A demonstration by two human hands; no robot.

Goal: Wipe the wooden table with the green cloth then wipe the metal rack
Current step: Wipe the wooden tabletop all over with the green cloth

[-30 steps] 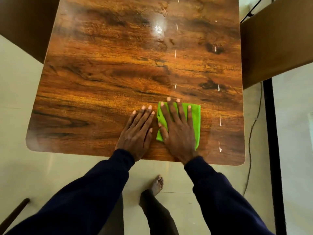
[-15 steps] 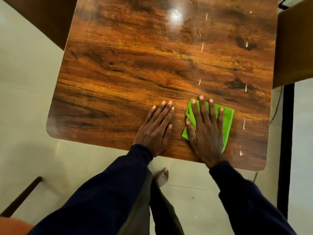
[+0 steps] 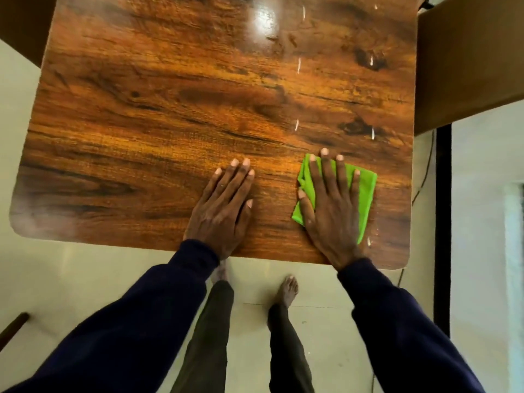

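The wooden table (image 3: 170, 123) fills the upper view, glossy with dark grain. A folded green cloth (image 3: 365, 191) lies near its front right corner. My right hand (image 3: 330, 214) presses flat on the cloth, fingers spread, covering most of it. To the left of the cloth, my left hand (image 3: 224, 208) rests flat on the bare wood with nothing under it. No metal rack is in view.
A brown panel (image 3: 465, 61) stands at the table's right edge. Below it a black vertical bar (image 3: 443, 222) and a thin cable (image 3: 425, 171) run beside the table. My bare feet (image 3: 287, 289) stand on the pale floor. A dark wooden piece (image 3: 12, 326) shows at lower left.
My right hand has slid the green cloth to the right along the front of the table. The gap between my two hands has widened.
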